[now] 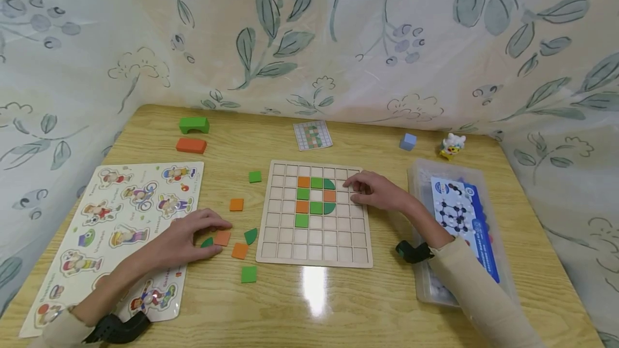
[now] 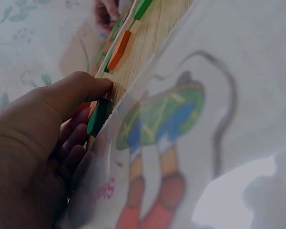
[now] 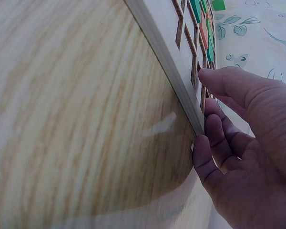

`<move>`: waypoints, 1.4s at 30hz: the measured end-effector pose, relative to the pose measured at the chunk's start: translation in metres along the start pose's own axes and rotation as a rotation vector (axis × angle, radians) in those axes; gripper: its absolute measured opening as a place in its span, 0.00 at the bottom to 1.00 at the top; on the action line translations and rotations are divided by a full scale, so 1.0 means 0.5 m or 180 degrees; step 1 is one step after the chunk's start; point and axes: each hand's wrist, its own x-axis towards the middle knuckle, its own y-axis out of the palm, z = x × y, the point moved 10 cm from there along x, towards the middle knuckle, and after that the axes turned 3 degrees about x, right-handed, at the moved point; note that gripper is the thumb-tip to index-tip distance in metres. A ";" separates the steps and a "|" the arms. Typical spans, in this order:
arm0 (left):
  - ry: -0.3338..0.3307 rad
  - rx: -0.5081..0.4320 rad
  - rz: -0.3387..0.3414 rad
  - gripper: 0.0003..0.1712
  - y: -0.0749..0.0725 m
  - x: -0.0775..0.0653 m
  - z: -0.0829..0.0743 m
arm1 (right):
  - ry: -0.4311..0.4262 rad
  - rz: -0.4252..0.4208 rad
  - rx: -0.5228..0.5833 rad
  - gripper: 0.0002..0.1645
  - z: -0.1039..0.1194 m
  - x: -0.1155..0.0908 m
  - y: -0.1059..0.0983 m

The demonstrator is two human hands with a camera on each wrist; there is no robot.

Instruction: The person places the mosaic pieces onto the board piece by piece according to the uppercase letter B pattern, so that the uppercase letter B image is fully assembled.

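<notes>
My left hand (image 1: 186,236) is over the right edge of a picture board, its thumb and fingers spread around an orange square tile (image 1: 222,238) and a dark green quarter-round tile (image 1: 207,242). In the left wrist view, the green tile (image 2: 99,117) stands just below the thumb tip. A wooden grid board (image 1: 285,238) bears green, orange and quarter-round tiles in several of its cells. My right hand (image 1: 374,191) rests at the board's right edge with loosely bent fingers and nothing held. In the right wrist view, its fingertips (image 3: 202,145) touch or nearly touch the board's edge.
Several loose tiles, among them a green square (image 1: 249,274), lie left of the grid board. A pattern card (image 1: 313,135) lies behind it. The picture board (image 1: 116,251) is at left, a clear plastic box (image 1: 420,283) at right. Blocks (image 1: 194,125) and a small figurine (image 1: 452,146) stand farther back.
</notes>
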 end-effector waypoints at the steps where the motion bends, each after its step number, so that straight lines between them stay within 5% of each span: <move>1: 0.0009 0.0000 0.0001 0.23 0.000 0.000 -0.001 | 0.0006 0.0002 0.0006 0.17 -0.001 0.000 0.001; 8: -0.0022 -0.0026 0.0034 0.22 0.003 0.000 -0.002 | 0.0013 -0.0008 0.0031 0.17 -0.006 0.000 0.002; 21: 0.0283 -0.0148 0.0009 0.20 0.001 0.007 -0.020 | 0.0039 -0.0002 0.0002 0.17 0.002 -0.003 -0.002; 28: 0.0099 -0.0201 0.0120 0.16 -0.015 0.016 -0.019 | 0.0040 -0.0017 0.0045 0.17 -0.003 -0.001 -0.001; 31: 0.0060 -0.0273 0.0115 0.16 -0.027 0.037 -0.027 | 0.0041 -0.0024 0.0053 0.17 -0.006 -0.001 0.000; 35: 0.0255 -0.0337 0.0229 0.18 -0.022 0.086 -0.072 | 0.0020 -0.0023 0.0051 0.17 -0.006 0.000 0.002; 42: 0.0706 -0.0250 0.0692 0.16 0.060 0.186 -0.196 | 0.0009 -0.0016 0.0035 0.17 -0.003 0.000 0.000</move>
